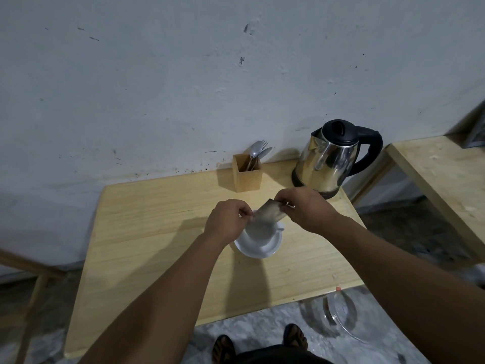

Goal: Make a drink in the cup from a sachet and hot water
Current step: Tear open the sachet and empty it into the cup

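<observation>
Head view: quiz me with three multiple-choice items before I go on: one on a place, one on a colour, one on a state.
1. Where does the kettle stand?
A. far right corner of the table
B. on the floor
C. near left corner

2. What colour is the saucer under the cup?
A. red
B. white
C. black

3. What is happening to the sachet?
A. lying flat on the table
B. standing in the wooden holder
C. pinched between both hands above the cup

Answers: 1 A, it stands by the wall, right of the holder; 2 B, its rim shows white; 3 C, left hand and right hand each grip an end.
</observation>
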